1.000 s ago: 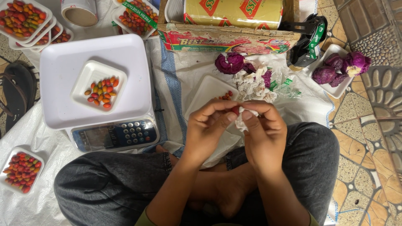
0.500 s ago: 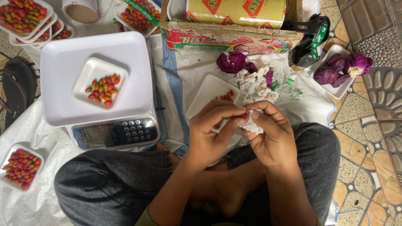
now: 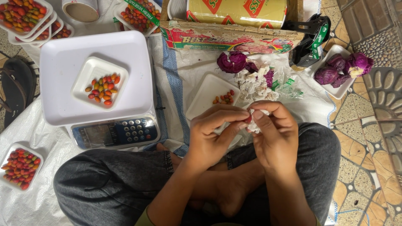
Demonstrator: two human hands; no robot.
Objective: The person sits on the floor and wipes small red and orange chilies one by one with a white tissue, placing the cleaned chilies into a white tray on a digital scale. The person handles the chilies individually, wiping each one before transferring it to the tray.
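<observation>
My left hand (image 3: 211, 136) and my right hand (image 3: 272, 134) meet over my lap, fingertips pinched together on a small crumpled white wrapper (image 3: 254, 125) with a bit of red showing inside. Just beyond my hands lies a white foam tray (image 3: 205, 98) holding a few small red and orange chillies (image 3: 225, 98). Past it sits a heap of crumpled white wrappers (image 3: 255, 86) beside a purple cabbage piece (image 3: 232, 62). I sit cross-legged in dark jeans.
A digital scale (image 3: 113, 132) at the left carries a white pan (image 3: 58, 96) with a small tray of chillies (image 3: 100, 88). Filled chilli trays stand at top left (image 3: 23, 14) and bottom left (image 3: 21, 165). A cling-film roll (image 3: 236, 10) lies in its box; purple cabbages (image 3: 341, 69) on a tray at right.
Both hands have dropped slightly toward my lap and closed tighter together around the white wrapper. Everything on the ground stays where it was.
</observation>
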